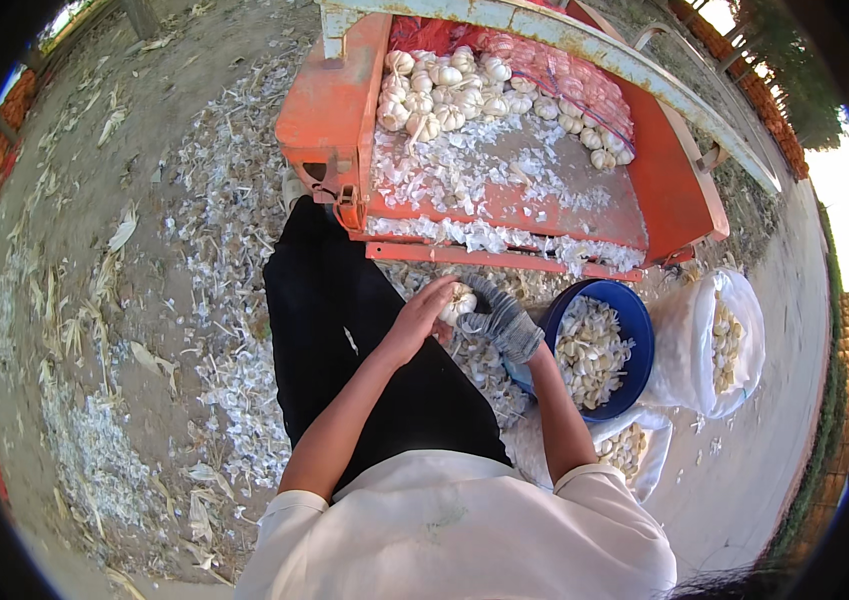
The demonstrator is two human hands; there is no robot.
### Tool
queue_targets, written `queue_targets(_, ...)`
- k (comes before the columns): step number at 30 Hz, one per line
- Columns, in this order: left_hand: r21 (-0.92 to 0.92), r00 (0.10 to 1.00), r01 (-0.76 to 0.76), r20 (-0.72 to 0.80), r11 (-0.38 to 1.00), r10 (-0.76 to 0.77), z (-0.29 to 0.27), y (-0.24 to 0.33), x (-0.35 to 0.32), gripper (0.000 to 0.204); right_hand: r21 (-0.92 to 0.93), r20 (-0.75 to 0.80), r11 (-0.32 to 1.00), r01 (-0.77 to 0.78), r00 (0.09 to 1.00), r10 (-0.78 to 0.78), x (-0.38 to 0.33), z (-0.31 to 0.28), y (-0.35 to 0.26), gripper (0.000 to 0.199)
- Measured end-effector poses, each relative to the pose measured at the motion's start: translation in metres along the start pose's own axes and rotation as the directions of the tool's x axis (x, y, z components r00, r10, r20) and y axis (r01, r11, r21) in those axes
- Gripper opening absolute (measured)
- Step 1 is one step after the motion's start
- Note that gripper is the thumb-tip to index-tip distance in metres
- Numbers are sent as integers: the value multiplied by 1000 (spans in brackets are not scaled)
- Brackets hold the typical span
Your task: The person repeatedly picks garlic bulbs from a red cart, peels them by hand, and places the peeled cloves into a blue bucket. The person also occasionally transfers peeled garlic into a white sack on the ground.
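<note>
A whole white garlic bulb (pixel 458 303) is held between my two hands above my lap, just below the front edge of the orange metal cart. My bare left hand (pixel 420 320) curls round its left side. My right hand (pixel 500 322), in a grey knit glove, closes on it from the right; its fingertips are partly hidden. Close by my right forearm stands a blue bucket (pixel 643 350) with many loose garlic cloves (pixel 590 355) in it.
The orange cart (pixel 334 110) bears a pile of garlic bulbs (pixel 449 88), a red mesh sack (pixel 556 72) of bulbs and scattered skins. White sacks of cloves (pixel 679 340) stand right of the bucket and beneath my right arm. Papery skins (pixel 244 400) litter the ground on the left.
</note>
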State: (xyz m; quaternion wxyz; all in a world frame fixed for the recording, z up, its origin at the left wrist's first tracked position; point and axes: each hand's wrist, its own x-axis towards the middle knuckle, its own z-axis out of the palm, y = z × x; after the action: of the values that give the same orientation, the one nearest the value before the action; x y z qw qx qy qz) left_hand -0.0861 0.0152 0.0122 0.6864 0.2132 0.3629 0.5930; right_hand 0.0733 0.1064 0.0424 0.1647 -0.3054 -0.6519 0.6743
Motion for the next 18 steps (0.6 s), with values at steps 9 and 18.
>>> queue_targets(9,-52,988,-43,-149,998,35,11,-3,0,26,-653,-316,748,-120,940,-126,-23,-9,48,34)
queue_targets(18,418,960,-112,-188,901,207,15,-21,8,22,-306,-280,952,18,954,-108,-21,24,35,41)
